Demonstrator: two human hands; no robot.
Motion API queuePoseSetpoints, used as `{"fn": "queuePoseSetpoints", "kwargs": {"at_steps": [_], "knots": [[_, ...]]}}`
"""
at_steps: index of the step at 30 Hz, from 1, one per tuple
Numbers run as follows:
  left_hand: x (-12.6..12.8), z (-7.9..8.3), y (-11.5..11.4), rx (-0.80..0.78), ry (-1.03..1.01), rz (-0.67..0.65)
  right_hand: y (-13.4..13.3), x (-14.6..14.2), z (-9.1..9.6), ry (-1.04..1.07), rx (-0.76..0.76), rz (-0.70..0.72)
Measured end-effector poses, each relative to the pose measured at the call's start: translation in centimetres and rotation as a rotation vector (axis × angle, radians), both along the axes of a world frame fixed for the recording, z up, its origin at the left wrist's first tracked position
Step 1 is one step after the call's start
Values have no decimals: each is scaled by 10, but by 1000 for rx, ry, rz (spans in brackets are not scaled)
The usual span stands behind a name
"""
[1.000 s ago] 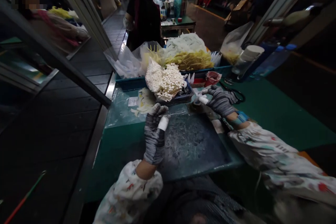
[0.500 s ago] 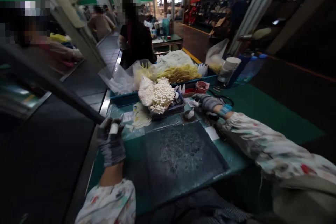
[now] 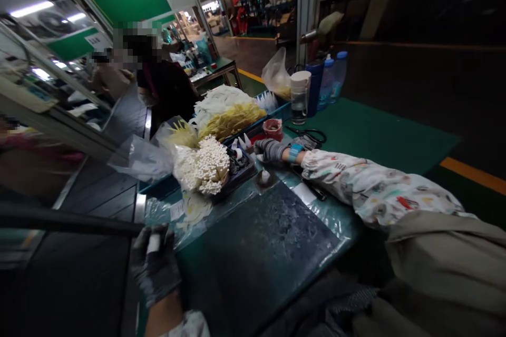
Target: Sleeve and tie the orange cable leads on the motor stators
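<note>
My left hand (image 3: 155, 263), in a grey glove with a white wrap round one finger, is at the left edge of the work table, beside the end of a dark bar (image 3: 98, 221). Its fingers are curled; anything inside them is hidden. My right hand (image 3: 271, 150), also gloved, reaches to the back of the table, beside a red tape roll (image 3: 272, 129). Its fingers are bent together, with a small white tip showing that I cannot identify. Near it, a small white nozzle bottle (image 3: 265, 175) stands in a dark round holder. A dark mat (image 3: 253, 253) lies between my hands.
A bunch of white beaded stems (image 3: 211, 166) rests on a dark tray before piled yellow strips (image 3: 231, 120) and white strips (image 3: 223, 100). Scissors (image 3: 312, 136), a clear cup (image 3: 299, 97) and bottles (image 3: 326, 81) stand at the right. A conveyor (image 3: 79, 253) runs along the left; a co-worker (image 3: 164, 81) is beyond.
The view has turned to the right and tilted. My right hand remains at the back of the table near the red roll; my left hand stays by the table's left edge, curled.
</note>
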State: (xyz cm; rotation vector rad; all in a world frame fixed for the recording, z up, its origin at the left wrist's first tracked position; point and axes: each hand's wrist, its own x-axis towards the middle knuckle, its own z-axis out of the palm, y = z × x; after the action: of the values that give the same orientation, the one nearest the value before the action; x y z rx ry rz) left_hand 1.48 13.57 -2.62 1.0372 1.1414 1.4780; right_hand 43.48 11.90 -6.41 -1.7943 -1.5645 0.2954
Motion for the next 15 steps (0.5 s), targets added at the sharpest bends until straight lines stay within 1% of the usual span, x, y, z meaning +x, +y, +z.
{"fn": "queuePoseSetpoints", "kwargs": {"at_steps": [3,5,7,11,15], "knots": [[-3,-6,3,14,-13,20,4,-1,-4,-88,-77,111],[-4,-9,5,12,-37,40,1,0,-8,-133,-91,152],[-3,-9,6,11,-61,57,-1,1,-13,-168,-93,174],[0,-9,5,28,-74,46,0,2,-21,-210,-94,191],[-3,-12,7,74,-26,18,5,2,-23,-208,-90,215]]}}
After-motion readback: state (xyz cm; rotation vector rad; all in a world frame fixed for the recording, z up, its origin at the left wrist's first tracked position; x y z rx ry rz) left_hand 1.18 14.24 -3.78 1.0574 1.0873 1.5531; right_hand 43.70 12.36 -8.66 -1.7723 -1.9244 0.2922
